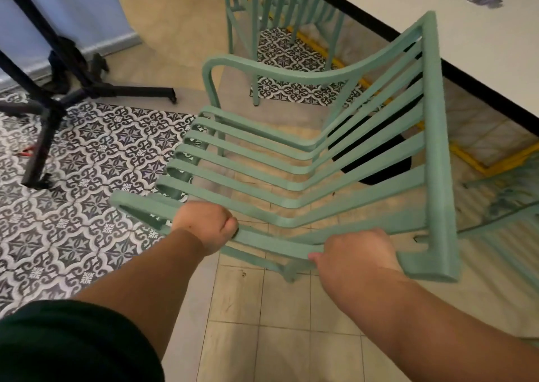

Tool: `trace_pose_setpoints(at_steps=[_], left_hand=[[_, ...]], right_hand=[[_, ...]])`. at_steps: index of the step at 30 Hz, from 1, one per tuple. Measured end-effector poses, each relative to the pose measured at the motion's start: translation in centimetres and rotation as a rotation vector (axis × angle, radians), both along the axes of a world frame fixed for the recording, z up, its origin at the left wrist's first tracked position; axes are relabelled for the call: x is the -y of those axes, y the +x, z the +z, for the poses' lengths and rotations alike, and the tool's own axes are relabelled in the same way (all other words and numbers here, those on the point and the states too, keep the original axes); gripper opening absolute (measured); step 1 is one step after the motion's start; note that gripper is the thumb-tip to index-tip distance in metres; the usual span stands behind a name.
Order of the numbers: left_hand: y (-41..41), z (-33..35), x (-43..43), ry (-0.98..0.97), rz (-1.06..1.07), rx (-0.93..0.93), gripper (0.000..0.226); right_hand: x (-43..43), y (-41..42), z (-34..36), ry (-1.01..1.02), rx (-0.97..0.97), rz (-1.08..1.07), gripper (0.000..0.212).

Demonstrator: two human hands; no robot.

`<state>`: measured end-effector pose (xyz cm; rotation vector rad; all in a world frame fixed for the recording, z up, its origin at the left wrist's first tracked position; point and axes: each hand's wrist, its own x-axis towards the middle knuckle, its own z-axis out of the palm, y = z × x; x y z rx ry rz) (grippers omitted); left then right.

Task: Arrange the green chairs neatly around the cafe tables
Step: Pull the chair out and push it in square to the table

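Note:
A green slatted metal chair fills the middle of the head view, seen from its side, its backrest leaning toward a white cafe table at the upper right. My left hand is closed around the chair's near armrest toward the front. My right hand grips the same armrest where it meets the backrest frame. A second green chair stands farther back beside the table. Part of a third green chair shows at the right edge.
A black metal stand with splayed legs occupies the left on patterned tiles. A round black table base sits under the white table, behind the chair's slats. Yellow floor lines run below the table. Beige tiled floor lies in front of me.

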<state>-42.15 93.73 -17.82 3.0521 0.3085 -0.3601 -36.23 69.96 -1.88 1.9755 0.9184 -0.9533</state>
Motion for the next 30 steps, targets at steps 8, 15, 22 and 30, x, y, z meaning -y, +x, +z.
trace_pose_setpoints(at_steps=[8,15,22,30], left_hand=[[1.1,0.0,-2.6,0.013,-0.055,-0.008,0.050],[1.6,1.1,-1.9,0.046,0.013,-0.123,0.052],[2.1,5.0,8.0,-0.473,0.046,0.174,0.043],[2.7,3.3,10.5,-0.352,0.046,0.008,0.051]], right_hand=[[-2.2,0.0,-1.4,-0.039,-0.081,-0.080,0.055],[-2.7,0.1,-2.2,0.007,-0.014,-0.154,0.050],[-2.6,-0.5,-1.7,0.060,0.042,-0.106,0.045],[-3.0,-0.1,-1.5,0.051,-0.047,-0.214,0.051]])
